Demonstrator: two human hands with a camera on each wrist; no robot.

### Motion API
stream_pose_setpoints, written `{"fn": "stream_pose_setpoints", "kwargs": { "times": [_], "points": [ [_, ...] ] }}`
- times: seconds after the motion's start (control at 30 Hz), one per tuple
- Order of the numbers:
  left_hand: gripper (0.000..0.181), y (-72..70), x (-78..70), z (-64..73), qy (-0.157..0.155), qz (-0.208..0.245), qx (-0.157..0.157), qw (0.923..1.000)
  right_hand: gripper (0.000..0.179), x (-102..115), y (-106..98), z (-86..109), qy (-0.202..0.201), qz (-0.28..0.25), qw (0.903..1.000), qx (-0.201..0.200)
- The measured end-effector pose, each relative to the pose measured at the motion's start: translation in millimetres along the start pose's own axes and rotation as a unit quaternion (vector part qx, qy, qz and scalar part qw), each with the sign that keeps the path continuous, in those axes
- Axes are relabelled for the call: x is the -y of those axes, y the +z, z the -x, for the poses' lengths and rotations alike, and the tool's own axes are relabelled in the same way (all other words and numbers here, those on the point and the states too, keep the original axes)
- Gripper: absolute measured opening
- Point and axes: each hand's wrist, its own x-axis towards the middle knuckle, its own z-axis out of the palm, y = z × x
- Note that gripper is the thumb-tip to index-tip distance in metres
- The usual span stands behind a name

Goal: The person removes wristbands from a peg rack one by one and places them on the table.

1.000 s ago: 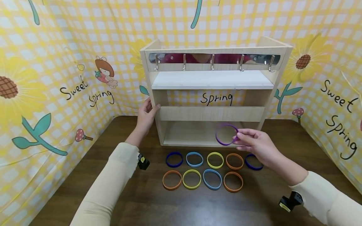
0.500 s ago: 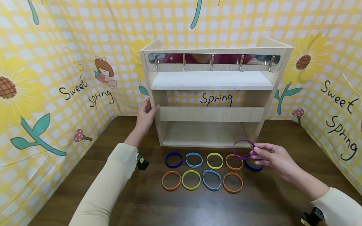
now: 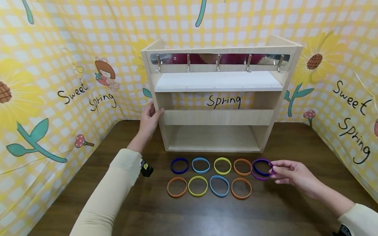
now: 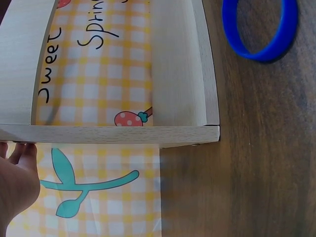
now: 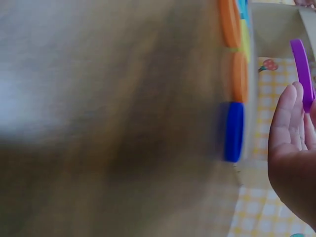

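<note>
My right hand (image 3: 298, 177) pinches a purple silicone wristband (image 3: 260, 179) by its right side, between thumb and fingers. In the head view the band overlaps a dark blue wristband (image 3: 261, 174) at the right end of the back row. The right wrist view has the purple band (image 5: 302, 74) standing apart from the blue one (image 5: 234, 132), above the table. My left hand (image 3: 148, 123) holds the left side panel of a pale wooden shelf rack (image 3: 218, 117), thumb at the front edge. Its other fingers go partly out of sight behind the panel.
Several wristbands lie in two rows before the rack, among them a light blue band (image 3: 200, 172), a yellow band (image 3: 198, 195) and an orange band (image 3: 241, 198). A metal strip with several hooks (image 3: 218, 64) crosses the rack's top. Checked cloth (image 3: 59, 39) surrounds the brown table (image 3: 189, 216).
My right hand has moved right and down with the purple wristband, from in front of the rack to over the right-hand blue band. The left hand keeps its hold on the rack.
</note>
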Motion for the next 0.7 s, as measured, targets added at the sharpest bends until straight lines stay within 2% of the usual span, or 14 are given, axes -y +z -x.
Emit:
{"fn": "stream_pose_setpoints", "kwargs": {
  "times": [0.4, 0.7],
  "points": [
    [0.052, 0.7, 1.0, -1.1, 0.002, -0.006, -0.004, 1.0000, 0.024, -26, -13, 11.6, 0.027, 0.009, 0.9995, 0.011],
    [0.053, 0.5, 0.1, -0.8, -0.001, -0.006, -0.005, 1.0000, 0.023, -36, -17, 16.1, 0.032, -0.006, 0.9982, 0.050]
  ]
}}
